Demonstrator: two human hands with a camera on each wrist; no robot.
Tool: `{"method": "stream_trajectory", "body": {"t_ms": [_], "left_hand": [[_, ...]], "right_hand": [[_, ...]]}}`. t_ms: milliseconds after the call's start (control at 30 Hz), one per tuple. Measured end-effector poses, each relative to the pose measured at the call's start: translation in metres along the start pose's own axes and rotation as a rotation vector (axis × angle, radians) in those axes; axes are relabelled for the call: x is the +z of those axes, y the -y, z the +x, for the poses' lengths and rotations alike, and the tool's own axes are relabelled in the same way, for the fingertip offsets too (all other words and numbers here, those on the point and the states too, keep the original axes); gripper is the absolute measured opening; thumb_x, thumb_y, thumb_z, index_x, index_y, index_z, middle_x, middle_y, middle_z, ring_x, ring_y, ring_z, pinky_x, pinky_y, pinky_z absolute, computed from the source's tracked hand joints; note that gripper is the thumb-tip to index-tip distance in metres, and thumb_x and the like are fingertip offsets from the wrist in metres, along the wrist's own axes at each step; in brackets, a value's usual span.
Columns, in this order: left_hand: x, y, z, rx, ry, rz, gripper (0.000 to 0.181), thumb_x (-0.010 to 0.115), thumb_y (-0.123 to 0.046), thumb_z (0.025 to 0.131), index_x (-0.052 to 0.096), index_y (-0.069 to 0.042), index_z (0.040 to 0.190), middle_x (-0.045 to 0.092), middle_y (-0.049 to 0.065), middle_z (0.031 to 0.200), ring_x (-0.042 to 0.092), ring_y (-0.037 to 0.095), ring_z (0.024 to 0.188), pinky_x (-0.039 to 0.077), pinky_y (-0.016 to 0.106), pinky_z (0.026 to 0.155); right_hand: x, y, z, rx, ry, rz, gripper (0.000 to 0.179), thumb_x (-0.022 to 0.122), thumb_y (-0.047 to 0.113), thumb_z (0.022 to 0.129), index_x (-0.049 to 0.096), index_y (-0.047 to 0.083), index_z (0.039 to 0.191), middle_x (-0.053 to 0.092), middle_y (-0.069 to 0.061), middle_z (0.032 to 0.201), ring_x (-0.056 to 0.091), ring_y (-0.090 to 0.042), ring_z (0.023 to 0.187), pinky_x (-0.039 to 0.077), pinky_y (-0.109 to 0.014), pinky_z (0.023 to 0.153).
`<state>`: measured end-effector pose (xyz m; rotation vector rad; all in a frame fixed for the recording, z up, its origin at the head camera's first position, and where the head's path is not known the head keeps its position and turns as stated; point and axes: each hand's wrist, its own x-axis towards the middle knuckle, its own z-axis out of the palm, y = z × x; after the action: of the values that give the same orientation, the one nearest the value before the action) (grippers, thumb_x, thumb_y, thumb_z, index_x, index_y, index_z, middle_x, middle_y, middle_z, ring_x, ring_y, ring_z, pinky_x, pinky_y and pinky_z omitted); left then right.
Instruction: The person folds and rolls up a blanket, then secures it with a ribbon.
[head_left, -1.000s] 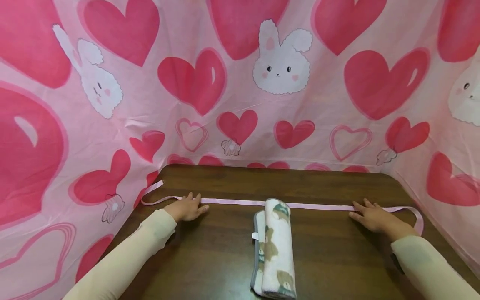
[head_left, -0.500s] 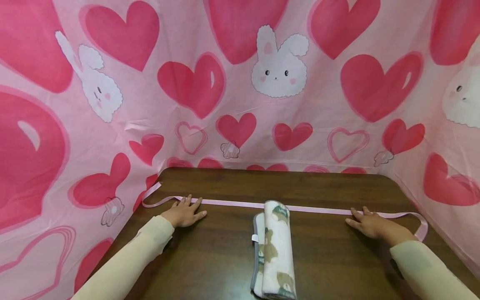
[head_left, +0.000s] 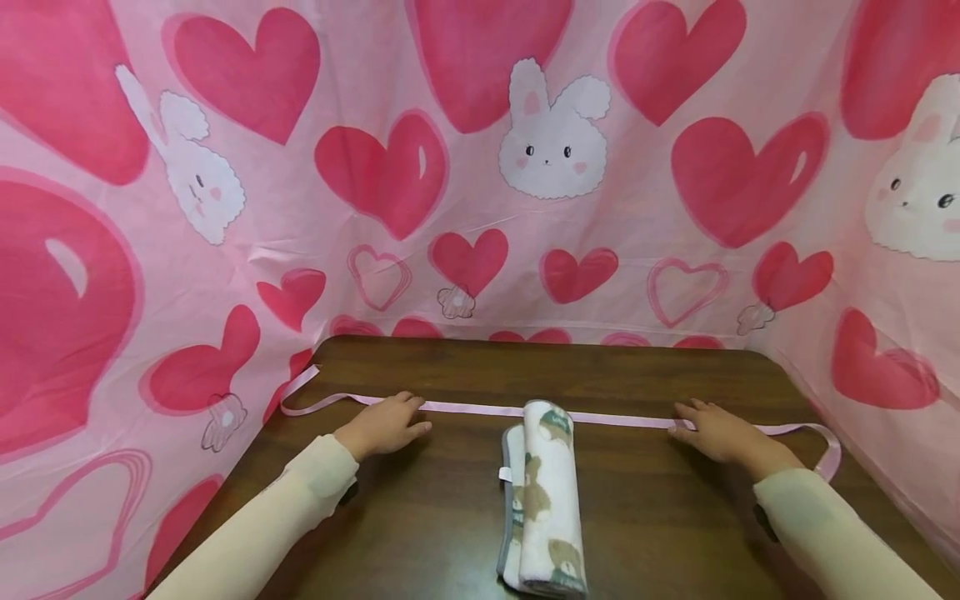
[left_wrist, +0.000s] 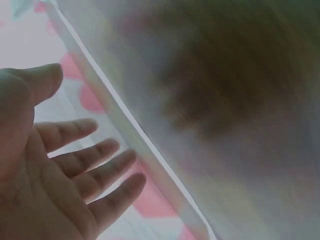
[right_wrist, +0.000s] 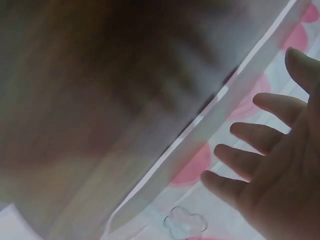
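A long pink ribbon stretches across the brown table, its left end curving back and its right end bending toward the front. Over its middle lies the top end of a rolled white towel with brown bears, a grey edge and a small white tag. My left hand is over the ribbon left of the towel; my right hand is over it on the right. Both wrist views show empty palms and relaxed, spread fingers, the left hand and right hand beside the pale line of the ribbon.
The wooden table has a rounded back edge. A pink cloth printed with hearts and rabbits hangs closely around its back and both sides. Dark blurred reflections of the hands show on the tabletop in the wrist views.
Both hands have moved inward along the ribbon toward the towel, their fingers less spread than before. Ribbon and towel lie as they did; the head view has shifted slightly.
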<state>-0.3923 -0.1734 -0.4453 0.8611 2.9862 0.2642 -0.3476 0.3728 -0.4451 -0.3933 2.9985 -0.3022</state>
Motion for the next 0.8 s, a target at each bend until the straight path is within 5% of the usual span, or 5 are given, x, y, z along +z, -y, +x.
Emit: {"method": "stream_trajectory", "body": {"t_ms": [200, 400, 633, 800], "left_hand": [[0.006, -0.047, -0.001, 0.09, 0.027, -0.239, 0.025, 0.062, -0.035, 0.095, 0.068, -0.011, 0.103, 0.061, -0.005, 0.083, 0.057, 0.013, 0.072, 0.05, 0.034, 0.066], [0.01, -0.082, -0.008, 0.089, 0.163, -0.453, 0.019, 0.063, -0.036, 0.094, 0.071, -0.02, 0.102, 0.062, -0.012, 0.081, 0.056, 0.01, 0.071, 0.048, 0.03, 0.065], [0.022, -0.101, -0.011, -0.05, 0.139, -0.544, 0.04, 0.065, -0.046, 0.09, 0.071, -0.01, 0.106, 0.066, -0.004, 0.093, 0.059, 0.014, 0.082, 0.051, 0.038, 0.075], [0.03, -0.114, -0.014, -0.2, 0.119, -0.563, 0.062, 0.062, -0.065, 0.083, 0.069, -0.005, 0.096, 0.062, 0.002, 0.083, 0.056, 0.018, 0.074, 0.048, 0.039, 0.065]], "right_hand": [[-0.006, 0.028, 0.017, -0.085, -0.082, 0.042, 0.055, 0.058, 0.035, 0.097, 0.055, -0.009, 0.129, 0.049, -0.034, 0.132, 0.044, -0.051, 0.123, 0.032, -0.063, 0.1], [-0.001, 0.05, 0.035, -0.177, -0.141, 0.131, 0.045, 0.062, 0.03, 0.096, 0.06, -0.004, 0.126, 0.061, -0.022, 0.123, 0.053, -0.043, 0.118, 0.036, -0.059, 0.099], [0.004, 0.07, 0.048, -0.196, -0.124, 0.186, 0.042, 0.063, 0.029, 0.096, 0.062, -0.002, 0.124, 0.064, -0.016, 0.12, 0.055, -0.038, 0.117, 0.038, -0.056, 0.099], [0.005, 0.086, 0.058, -0.17, -0.091, 0.264, 0.048, 0.063, 0.037, 0.095, 0.062, 0.002, 0.127, 0.063, -0.013, 0.124, 0.053, -0.035, 0.121, 0.038, -0.054, 0.1]]}}
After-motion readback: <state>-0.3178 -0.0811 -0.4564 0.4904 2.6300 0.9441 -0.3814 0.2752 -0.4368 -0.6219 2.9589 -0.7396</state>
